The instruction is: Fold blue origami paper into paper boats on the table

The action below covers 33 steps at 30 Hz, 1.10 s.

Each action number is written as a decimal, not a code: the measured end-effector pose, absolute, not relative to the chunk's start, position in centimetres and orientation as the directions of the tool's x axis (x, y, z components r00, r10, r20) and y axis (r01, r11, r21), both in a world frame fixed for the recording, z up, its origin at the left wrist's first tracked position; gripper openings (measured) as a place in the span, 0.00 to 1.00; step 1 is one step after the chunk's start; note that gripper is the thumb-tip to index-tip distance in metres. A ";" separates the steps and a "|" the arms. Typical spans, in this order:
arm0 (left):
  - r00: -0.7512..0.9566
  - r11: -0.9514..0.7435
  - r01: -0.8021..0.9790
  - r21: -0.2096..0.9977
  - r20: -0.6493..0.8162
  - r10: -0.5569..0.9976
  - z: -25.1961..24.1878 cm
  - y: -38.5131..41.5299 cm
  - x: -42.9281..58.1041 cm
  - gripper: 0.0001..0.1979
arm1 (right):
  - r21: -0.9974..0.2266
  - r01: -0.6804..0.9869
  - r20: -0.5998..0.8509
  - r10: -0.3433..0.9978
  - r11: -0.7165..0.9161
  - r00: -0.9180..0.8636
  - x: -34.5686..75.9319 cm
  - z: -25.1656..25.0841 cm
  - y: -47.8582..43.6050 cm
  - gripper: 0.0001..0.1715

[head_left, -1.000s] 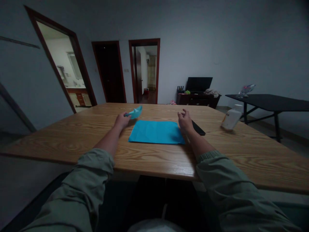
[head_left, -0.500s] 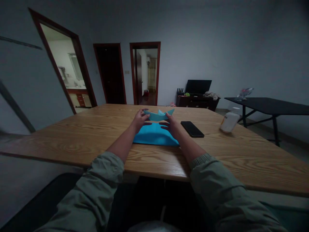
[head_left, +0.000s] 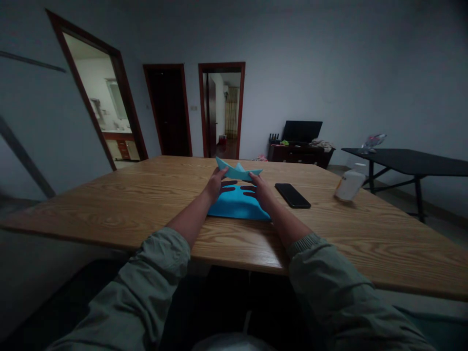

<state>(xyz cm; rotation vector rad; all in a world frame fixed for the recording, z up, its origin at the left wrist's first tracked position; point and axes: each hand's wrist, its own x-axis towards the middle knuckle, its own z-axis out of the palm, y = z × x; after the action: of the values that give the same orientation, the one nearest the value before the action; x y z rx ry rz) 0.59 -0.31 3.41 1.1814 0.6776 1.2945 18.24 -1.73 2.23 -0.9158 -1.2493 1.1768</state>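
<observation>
A light-blue folded paper boat stands upright, seemingly with one central peak.

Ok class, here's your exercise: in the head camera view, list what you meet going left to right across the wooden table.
left hand → blue paper boat → right hand → black smartphone → white bottle

Paper boat showing a matt finish above a varnished wooden bench

The paper sheet is showing the same smooth, matt blue surface, while the bench is catching a soft sheen along its grain. The phone is gleaming with glossy black glass, the plastic bottle is looking smooth and pale, and the left sleeve is showing soft, creased cloth.
</observation>
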 end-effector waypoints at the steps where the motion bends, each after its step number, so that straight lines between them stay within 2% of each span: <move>1: 0.203 -0.126 -0.366 0.922 0.212 0.956 3.4 -0.3 0.6 0.25 | -0.970 -0.142 0.209 0.976 0.198 -0.065 18.3 2.2 -1.7 0.23; 5: 0.156 -0.126 -0.365 0.923 0.194 0.969 3.4 -0.2 0.5 0.29 | -0.970 -0.154 0.202 0.976 0.188 -0.081 18.3 2.1 -1.8 0.22; 11: 0.118 -0.175 -0.370 0.912 0.233 0.965 3.3 -0.1 0.6 0.26 | -0.960 -0.231 0.180 0.981 0.161 -0.066 18.1 2.1 -1.8 0.23; 19: 0.120 -0.240 -0.294 0.925 0.285 0.951 3.1 -0.7 1.5 0.25 | -0.969 -0.161 0.196 0.980 0.189 -0.025 17.1 2.4 -2.2 0.23; 23: 0.107 -0.275 -0.290 0.917 0.317 0.942 3.3 -0.9 1.4 0.26 | -0.964 -0.111 0.244 0.970 0.241 -0.017 17.0 2.3 -2.1 0.27; 26: 0.087 -0.284 -0.295 0.912 0.322 0.943 3.3 -0.6 1.0 0.26 | -0.950 -0.022 0.313 0.950 0.313 0.015 17.5 2.1 -1.9 0.34; 29: 0.068 -0.292 -0.257 0.921 0.319 0.945 2.9 -0.1 0.8 0.27 | -0.872 0.166 0.473 0.880 0.461 0.038 18.3 2.0 -1.9 0.40; 31: 0.048 -0.303 -0.236 0.923 0.323 0.945 2.5 0.2 0.9 0.26 | -0.793 0.305 0.557 0.830 0.528 0.010 18.7 1.9 -1.9 0.38; 33: 0.047 -0.305 -0.250 0.919 0.326 0.944 2.3 0.4 1.0 0.27 | -0.746 0.388 0.574 0.818 0.541 -0.036 18.9 1.8 -1.9 0.33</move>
<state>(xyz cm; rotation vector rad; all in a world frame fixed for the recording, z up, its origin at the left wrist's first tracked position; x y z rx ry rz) 0.96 0.36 2.28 1.2904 0.7936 1.4767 18.90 -1.90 1.75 -1.0361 -1.6438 0.4726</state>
